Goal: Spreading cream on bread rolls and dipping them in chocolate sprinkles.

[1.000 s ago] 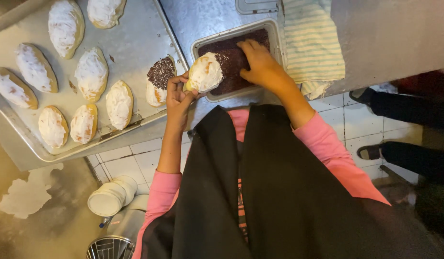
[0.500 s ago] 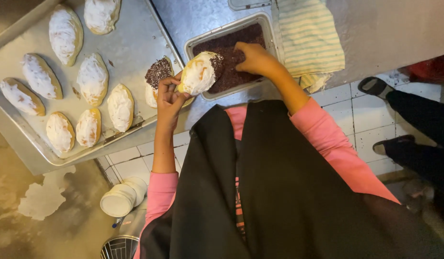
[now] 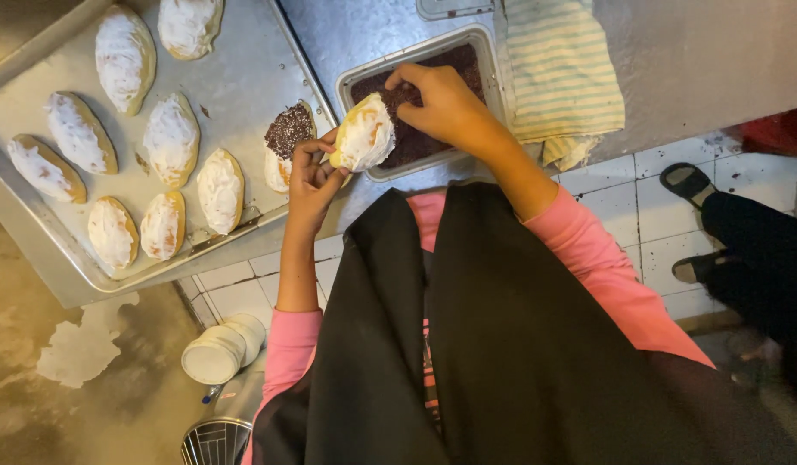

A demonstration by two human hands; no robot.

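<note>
While the left hand (image 3: 312,176) pinches a cream-topped oval bun (image 3: 364,133) beside the rectangular tub of dark chocolate sprinkles (image 3: 433,103), where the right hand (image 3: 441,103) gathers a pinch, cream could smear and sprinkles scatter onto the steel counter (image 3: 372,26).

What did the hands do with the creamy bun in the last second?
The left hand lifted the cream-topped bun a little above the container of dark sprinkles; the right hand stayed reaching into it. The baking tray of buns and the striped cloth look unchanged.

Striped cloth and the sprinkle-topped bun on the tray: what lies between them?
In the head view, the sprinkle container, the cream bun in the left hand, and the right hand.
</note>
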